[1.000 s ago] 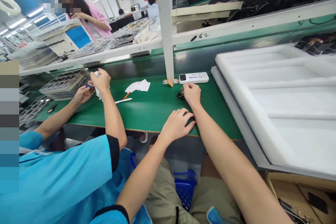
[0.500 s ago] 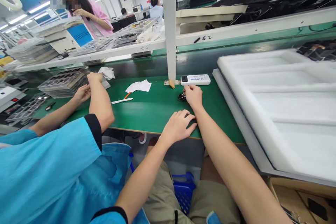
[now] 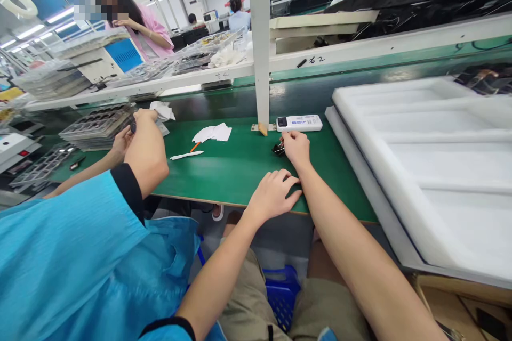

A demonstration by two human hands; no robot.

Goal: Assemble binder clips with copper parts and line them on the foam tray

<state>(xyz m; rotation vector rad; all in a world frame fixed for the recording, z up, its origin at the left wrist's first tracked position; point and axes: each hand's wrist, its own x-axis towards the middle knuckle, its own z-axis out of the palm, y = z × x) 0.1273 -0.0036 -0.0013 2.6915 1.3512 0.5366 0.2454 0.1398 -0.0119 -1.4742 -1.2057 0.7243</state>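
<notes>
My right hand (image 3: pixel 296 148) is closed in a pinch at the edge of a small black part with shiny metal edges (image 3: pixel 279 149), low over the green mat (image 3: pixel 228 170). My fingers hide some of the part. Nearer the table's front edge, my left hand (image 3: pixel 274 192) rests with its fingers apart and holds nothing; its thumb side lies by my right wrist. Just behind my right hand is a white oblong device (image 3: pixel 299 123) with a dark window at one end. A small tan piece (image 3: pixel 262 128) sits at the foot of the white post (image 3: pixel 261 48).
White foam trays (image 3: pixel 376 170) are stacked on the right. To the left lie paper slips (image 3: pixel 218 132) and a white pen (image 3: pixel 186 155). Beside me, a co-worker's arms (image 3: pixel 148 154) reach toward stacked clear trays (image 3: pixel 98 128). A shelf rail (image 3: pixel 360 48) crosses behind.
The co-worker's arms have shifted slightly left, and a dark item now shows at their fingers. My hands keep their places; the whole view has moved a little.
</notes>
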